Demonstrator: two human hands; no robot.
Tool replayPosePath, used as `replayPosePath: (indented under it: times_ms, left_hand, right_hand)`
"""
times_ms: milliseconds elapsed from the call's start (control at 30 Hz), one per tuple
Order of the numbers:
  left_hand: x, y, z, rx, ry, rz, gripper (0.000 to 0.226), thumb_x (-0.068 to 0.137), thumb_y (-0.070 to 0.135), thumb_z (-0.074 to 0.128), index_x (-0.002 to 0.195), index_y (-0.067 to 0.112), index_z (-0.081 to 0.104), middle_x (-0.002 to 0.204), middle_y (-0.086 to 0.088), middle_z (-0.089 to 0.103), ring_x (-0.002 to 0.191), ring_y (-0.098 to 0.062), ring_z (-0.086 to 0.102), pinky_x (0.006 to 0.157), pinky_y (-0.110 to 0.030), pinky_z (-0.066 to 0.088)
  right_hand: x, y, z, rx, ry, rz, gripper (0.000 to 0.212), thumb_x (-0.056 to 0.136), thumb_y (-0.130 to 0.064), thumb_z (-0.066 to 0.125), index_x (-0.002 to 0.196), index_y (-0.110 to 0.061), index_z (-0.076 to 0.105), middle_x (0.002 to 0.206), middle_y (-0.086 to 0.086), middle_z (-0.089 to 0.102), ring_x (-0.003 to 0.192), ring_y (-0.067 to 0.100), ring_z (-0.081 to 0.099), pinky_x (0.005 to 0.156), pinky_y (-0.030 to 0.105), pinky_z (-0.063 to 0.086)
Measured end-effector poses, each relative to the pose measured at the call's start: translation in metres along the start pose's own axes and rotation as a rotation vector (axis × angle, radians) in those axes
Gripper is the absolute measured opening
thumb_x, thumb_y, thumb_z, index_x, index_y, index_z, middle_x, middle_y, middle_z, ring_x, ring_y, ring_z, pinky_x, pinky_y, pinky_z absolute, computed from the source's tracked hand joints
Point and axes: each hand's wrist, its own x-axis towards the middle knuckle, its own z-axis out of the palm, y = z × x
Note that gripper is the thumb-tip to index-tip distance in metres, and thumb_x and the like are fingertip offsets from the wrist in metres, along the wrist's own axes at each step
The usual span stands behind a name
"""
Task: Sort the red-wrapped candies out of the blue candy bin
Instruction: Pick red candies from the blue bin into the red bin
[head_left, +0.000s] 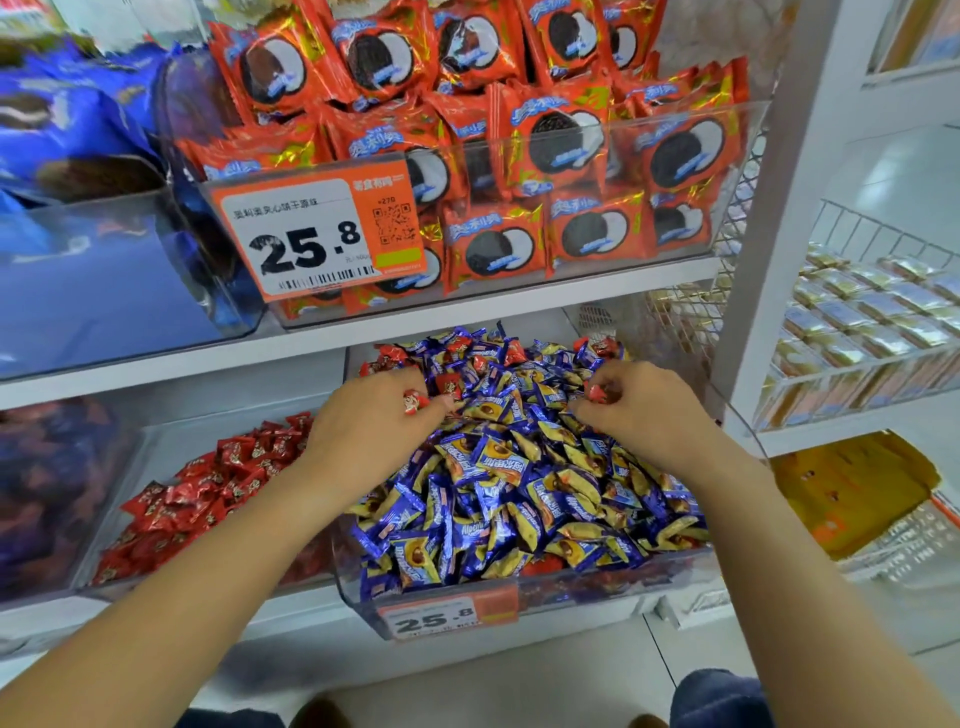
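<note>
A clear bin (358, 597) on the lower shelf is heaped with blue-and-yellow wrapped candies (519, 483). Several red-wrapped candies (387, 358) lie mixed in along its far edge. My left hand (369, 421) rests on the pile's left side, fingers curled around a red candy (414, 402). My right hand (639, 410) is over the right side, pinching another red candy (597, 391) between thumb and fingers. To the left stands a second clear bin holding only red candies (208, 493).
The shelf above carries a bin of orange cookie packs (519, 156) with a 25.8 price tag (311, 234), and blue packs (67, 130) to its left. A white upright (769, 234) and wire racks of gold sweets (872, 322) stand at right.
</note>
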Motion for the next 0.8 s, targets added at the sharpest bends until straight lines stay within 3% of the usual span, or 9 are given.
replayPosePath:
  times_ms: [133, 233, 333, 433, 500, 567, 633, 733, 800]
  left_hand:
    - [0.002, -0.011, 0.001, -0.006, -0.017, -0.026, 0.027, 0.092, 0.047, 0.054, 0.101, 0.022, 0.062, 0.061, 0.007, 0.058, 0.053, -0.008, 0.051, 0.050, -0.022, 0.032]
    - [0.015, -0.007, 0.007, -0.003, -0.056, -0.014, 0.037, 0.096, 0.039, 0.051, 0.129, 0.024, 0.054, 0.093, 0.000, 0.068, 0.066, -0.012, 0.058, 0.063, -0.025, 0.036]
    - [0.038, 0.001, 0.017, -0.012, -0.090, -0.025, 0.038, 0.097, 0.034, 0.051, 0.134, 0.025, 0.051, 0.113, -0.004, 0.068, 0.084, -0.020, 0.066, 0.079, -0.025, 0.043]
    - [0.050, 0.004, 0.027, -0.007, -0.176, -0.050, 0.026, 0.095, 0.028, 0.054, 0.120, 0.026, 0.061, 0.127, 0.000, 0.062, 0.098, -0.020, 0.062, 0.077, -0.025, 0.042]
    - [0.050, 0.002, 0.029, -0.026, -0.188, -0.048, 0.008, 0.094, 0.025, 0.056, 0.099, 0.025, 0.062, 0.121, 0.002, 0.064, 0.078, -0.011, 0.060, 0.069, -0.024, 0.040]
    - [0.047, -0.002, 0.029, -0.023, -0.186, -0.027, 0.005, 0.094, 0.026, 0.057, 0.089, 0.026, 0.058, 0.108, 0.004, 0.067, 0.055, -0.003, 0.051, 0.059, -0.024, 0.035]
    - [0.043, -0.005, 0.029, -0.027, -0.182, -0.004, 0.006, 0.094, 0.027, 0.057, 0.088, 0.026, 0.058, 0.092, 0.010, 0.063, 0.048, 0.002, 0.045, 0.050, -0.019, 0.028]
    - [0.039, -0.006, 0.031, -0.054, -0.160, 0.006, 0.006, 0.094, 0.029, 0.057, 0.088, 0.027, 0.058, 0.087, 0.018, 0.054, 0.048, 0.006, 0.048, 0.050, -0.016, 0.027]
    - [0.039, -0.006, 0.032, -0.062, -0.155, 0.008, 0.007, 0.094, 0.029, 0.057, 0.087, 0.029, 0.056, 0.101, 0.014, 0.062, 0.070, -0.002, 0.060, 0.061, -0.022, 0.036]
  right_hand:
    - [0.011, -0.017, 0.003, 0.129, 0.077, 0.028, 0.021, 0.081, -0.029, 0.066, 0.081, -0.008, 0.063, 0.071, 0.010, 0.066, 0.064, 0.023, 0.062, 0.063, 0.033, 0.051]
    - [0.021, -0.029, 0.009, 0.235, 0.096, 0.044, 0.012, 0.082, -0.022, 0.066, 0.087, -0.011, 0.066, 0.080, 0.010, 0.069, 0.072, 0.029, 0.067, 0.074, 0.042, 0.056]
    - [0.035, -0.032, 0.016, 0.253, 0.171, 0.019, 0.010, 0.083, -0.016, 0.063, 0.090, -0.017, 0.070, 0.090, 0.007, 0.071, 0.073, 0.023, 0.064, 0.072, 0.033, 0.053]
    - [0.051, -0.030, 0.025, 0.176, 0.189, -0.020, 0.024, 0.085, -0.012, 0.059, 0.106, -0.017, 0.071, 0.111, 0.006, 0.069, 0.090, 0.023, 0.063, 0.076, 0.027, 0.047]
    - [0.066, -0.027, 0.033, 0.085, 0.116, -0.027, 0.030, 0.087, -0.013, 0.059, 0.114, -0.017, 0.069, 0.120, 0.006, 0.066, 0.103, 0.025, 0.062, 0.083, 0.030, 0.047]
    - [0.079, -0.027, 0.041, -0.004, 0.034, -0.026, 0.036, 0.087, -0.014, 0.058, 0.122, -0.019, 0.064, 0.125, 0.007, 0.063, 0.109, 0.027, 0.059, 0.085, 0.030, 0.046]
    - [0.089, -0.028, 0.046, -0.063, -0.033, -0.034, 0.047, 0.087, -0.013, 0.056, 0.132, -0.023, 0.055, 0.128, 0.010, 0.060, 0.106, 0.028, 0.059, 0.083, 0.029, 0.045]
    - [0.096, -0.028, 0.049, -0.045, -0.141, -0.096, 0.057, 0.089, -0.011, 0.052, 0.143, -0.025, 0.041, 0.128, 0.011, 0.059, 0.076, 0.018, 0.059, 0.063, 0.023, 0.043]
    - [0.097, -0.026, 0.052, 0.058, -0.168, -0.099, 0.058, 0.089, -0.011, 0.054, 0.143, -0.023, 0.040, 0.129, 0.005, 0.059, 0.088, 0.018, 0.060, 0.069, 0.023, 0.042]
